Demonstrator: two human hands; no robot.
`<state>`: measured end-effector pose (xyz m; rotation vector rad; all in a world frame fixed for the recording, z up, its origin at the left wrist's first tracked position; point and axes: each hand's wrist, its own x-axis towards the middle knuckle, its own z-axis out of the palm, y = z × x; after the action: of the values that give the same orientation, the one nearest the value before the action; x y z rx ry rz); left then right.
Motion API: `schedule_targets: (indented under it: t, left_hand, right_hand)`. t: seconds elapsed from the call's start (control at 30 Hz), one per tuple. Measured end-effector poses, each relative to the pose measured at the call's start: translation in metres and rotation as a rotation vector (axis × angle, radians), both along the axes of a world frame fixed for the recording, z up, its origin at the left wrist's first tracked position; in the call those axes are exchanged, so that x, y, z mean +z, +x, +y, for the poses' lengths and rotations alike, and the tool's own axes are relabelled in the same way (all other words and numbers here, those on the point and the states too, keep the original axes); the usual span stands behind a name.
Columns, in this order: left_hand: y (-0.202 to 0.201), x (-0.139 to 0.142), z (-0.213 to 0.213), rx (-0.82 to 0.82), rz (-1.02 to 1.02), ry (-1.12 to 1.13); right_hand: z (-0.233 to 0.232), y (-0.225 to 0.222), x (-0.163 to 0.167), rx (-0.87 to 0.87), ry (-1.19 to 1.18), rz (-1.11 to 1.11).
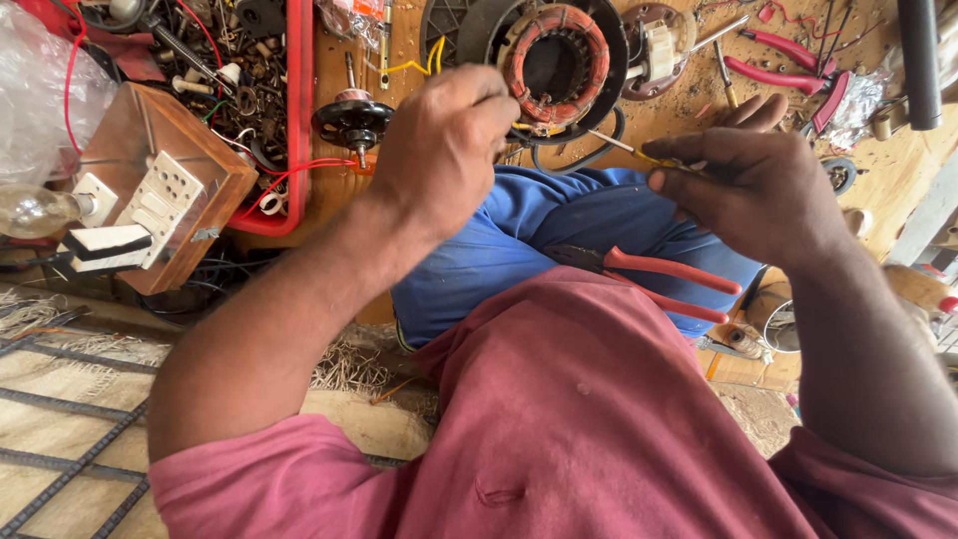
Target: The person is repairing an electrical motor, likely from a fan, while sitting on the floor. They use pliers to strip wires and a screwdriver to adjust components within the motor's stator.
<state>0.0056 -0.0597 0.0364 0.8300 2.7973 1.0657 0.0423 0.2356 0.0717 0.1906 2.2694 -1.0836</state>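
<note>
The left hand (pixel 444 150) is curled into a loose fist above the lap, fingers closed near a yellow wire (pixel 424 62) that runs from the stator (pixel 555 62) — whether they pinch it I cannot tell; the stator, with copper-red windings, lies on the wooden table (pixel 903 175) just beyond both hands; the right hand (pixel 758 195) has its fingers shut on a thin yellow-handled tool (pixel 639 155), tip toward the stator; red-handled pliers (pixel 664 279) rest on the blue-trousered lap — a second red pair (pixel 793 60) lies further off.
</note>
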Motion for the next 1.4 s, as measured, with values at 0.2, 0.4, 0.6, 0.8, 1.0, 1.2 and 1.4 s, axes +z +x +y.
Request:
schedule_targets:
  t: [0.2, 0.4, 0.6, 0.8, 1.0, 1.2, 1.4]
  left_hand:
    - [0.04, 0.021, 0.016, 0.116, -0.157, 0.094]
    - [0.071, 0.011, 0.045, 0.303, -0.287, 0.344]
    - [0.084, -0.009, 0.062, 0.476, -0.614, 0.53]
    - [0.09, -0.019, 0.065, 0.553, -0.804, 0.656]
    - [0.09, -0.024, 0.062, 0.568, -0.812, 0.732]
    - [0.092, -0.028, 0.058, 0.586, -0.846, 0.719]
    - [0.092, -0.034, 0.054, 0.597, -0.823, 0.761]
  right_hand:
    - [0.009, 0.025, -0.029, -0.458, -0.509, -0.039]
    - [-0.002, 0.037, -0.07, -0.574, -0.819, -0.057]
    - [-0.029, 0.031, -0.086, -0.763, -0.876, -0.439]
    - [-0.047, 0.004, -0.068, -0.696, -0.606, -0.399]
    - [-0.056, -0.015, -0.05, -0.584, -0.433, -0.438]
    - [-0.064, -0.025, -0.047, -0.556, -0.342, -0.334]
    - [-0.059, -0.019, -0.046, -0.664, -0.332, -0.251]
